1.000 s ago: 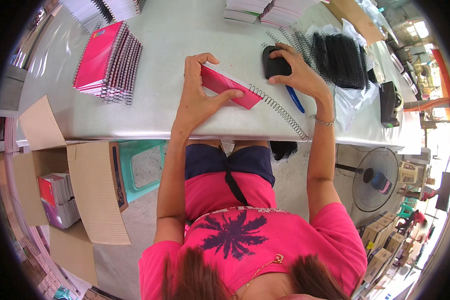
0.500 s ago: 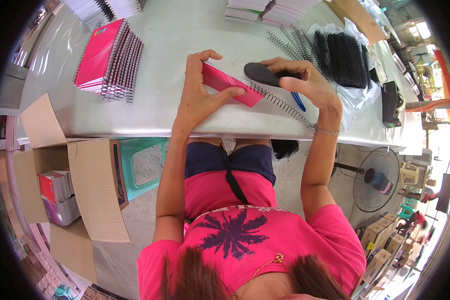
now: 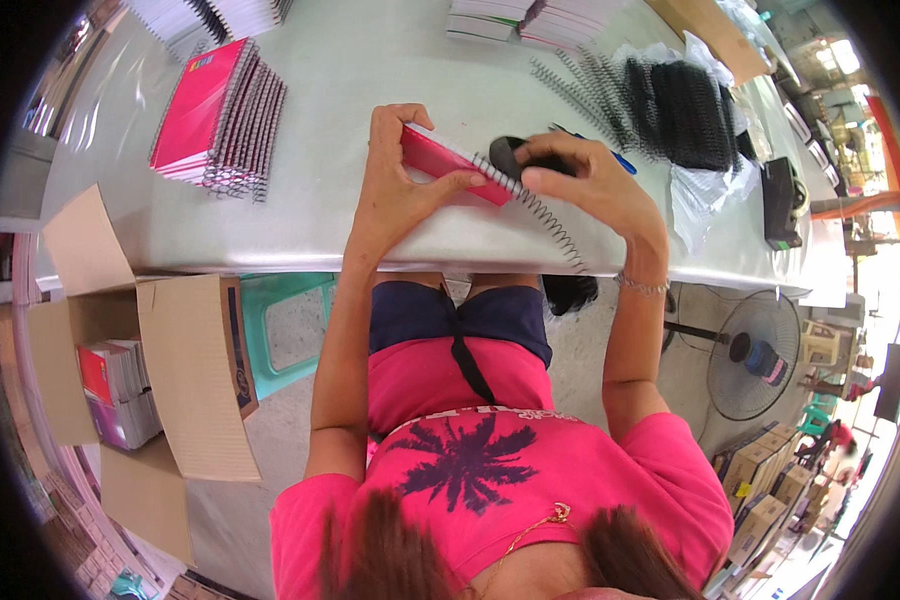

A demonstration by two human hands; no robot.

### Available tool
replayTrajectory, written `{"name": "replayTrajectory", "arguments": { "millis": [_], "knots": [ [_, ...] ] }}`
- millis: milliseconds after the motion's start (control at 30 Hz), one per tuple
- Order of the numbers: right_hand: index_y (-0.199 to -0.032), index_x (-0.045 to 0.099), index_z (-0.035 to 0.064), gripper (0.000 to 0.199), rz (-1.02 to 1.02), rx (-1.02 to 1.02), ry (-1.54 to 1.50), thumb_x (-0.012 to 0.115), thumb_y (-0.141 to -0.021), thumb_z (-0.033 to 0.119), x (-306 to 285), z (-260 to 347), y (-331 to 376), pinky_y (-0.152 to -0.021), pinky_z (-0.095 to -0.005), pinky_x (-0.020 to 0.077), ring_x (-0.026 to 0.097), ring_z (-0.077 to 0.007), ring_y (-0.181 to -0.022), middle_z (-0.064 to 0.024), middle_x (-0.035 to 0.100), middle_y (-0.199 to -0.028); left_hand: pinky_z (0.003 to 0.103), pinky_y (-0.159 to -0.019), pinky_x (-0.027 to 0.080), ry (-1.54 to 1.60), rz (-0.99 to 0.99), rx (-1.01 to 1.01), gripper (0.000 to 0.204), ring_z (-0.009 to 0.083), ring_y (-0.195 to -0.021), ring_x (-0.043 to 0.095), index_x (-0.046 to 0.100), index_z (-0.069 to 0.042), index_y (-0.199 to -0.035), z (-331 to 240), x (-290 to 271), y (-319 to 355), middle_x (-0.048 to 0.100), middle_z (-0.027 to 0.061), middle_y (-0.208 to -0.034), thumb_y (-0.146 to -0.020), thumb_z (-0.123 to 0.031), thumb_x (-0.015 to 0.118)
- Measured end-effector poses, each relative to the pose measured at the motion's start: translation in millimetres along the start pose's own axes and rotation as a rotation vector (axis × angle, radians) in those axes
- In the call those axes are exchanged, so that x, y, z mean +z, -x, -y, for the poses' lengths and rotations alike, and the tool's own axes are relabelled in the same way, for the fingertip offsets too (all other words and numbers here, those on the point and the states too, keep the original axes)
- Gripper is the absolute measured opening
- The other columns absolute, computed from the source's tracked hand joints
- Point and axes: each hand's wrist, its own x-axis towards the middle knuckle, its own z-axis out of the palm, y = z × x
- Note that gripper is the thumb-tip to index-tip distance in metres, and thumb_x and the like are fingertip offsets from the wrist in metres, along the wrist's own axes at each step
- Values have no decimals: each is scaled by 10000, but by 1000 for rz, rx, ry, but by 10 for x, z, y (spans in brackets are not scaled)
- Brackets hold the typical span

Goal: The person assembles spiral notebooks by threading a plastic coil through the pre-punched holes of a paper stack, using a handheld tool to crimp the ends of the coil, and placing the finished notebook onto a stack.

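My left hand [image 3: 395, 175] grips a small pink notebook [image 3: 435, 163] tilted up above the table, thumb on its front and fingers round its far end. A black wire coil [image 3: 545, 212] runs partly through the holes at its right end, and its loose tail hangs down to the right. My right hand [image 3: 590, 185] is closed round a dark, rounded black object [image 3: 505, 155] held against the coil. Its exact kind is not clear. A slim blue-handled tool [image 3: 622, 160] pokes out behind that hand; how it is held is hidden.
Bound pink notebooks [image 3: 205, 110] are stacked at the left. Black coils [image 3: 680, 115] lie in a heap on plastic at the right, near a black dispenser-like object [image 3: 782, 205]. Paper stacks [image 3: 480, 22] stand at the back. An open carton [image 3: 195, 370] and a fan [image 3: 750, 355] flank me.
My right hand has turned and shifted slightly left, with the black object pressed nearer the notebook. The coil's loose tail has swung lower and looks shorter. The blue-handled tool has turned upward.
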Motion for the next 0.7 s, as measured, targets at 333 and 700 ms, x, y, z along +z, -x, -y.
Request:
{"name": "replayTrajectory", "arguments": {
  "millis": [333, 700],
  "knots": [
    [-1292, 597, -4, 483, 148, -45, -47, 662, -952, 332, 77, -133, 36, -958, -271, 433, 555, -153, -1097, -92, 615, -1213, 345, -919, 434, 329, 88, -184, 853, 208, -1070, 485, 428, -81, -1238, -16, -23, 41, 459, 63, -1184, -590, -257, 955],
    [-1079, 707, -21, 527, 97, -125, -55, 808, -795, 411, -31, 3, 10, -934, -338, 467, 595, -212, -1080, -141, 610, -1220, 373, -1003, 413, 160, 91, -89, 1073, 247, -1200, 428, 305, -83, -1371, 31, -13, 38, 396, 72, -1329, -558, -294, 973]
  ]
}}
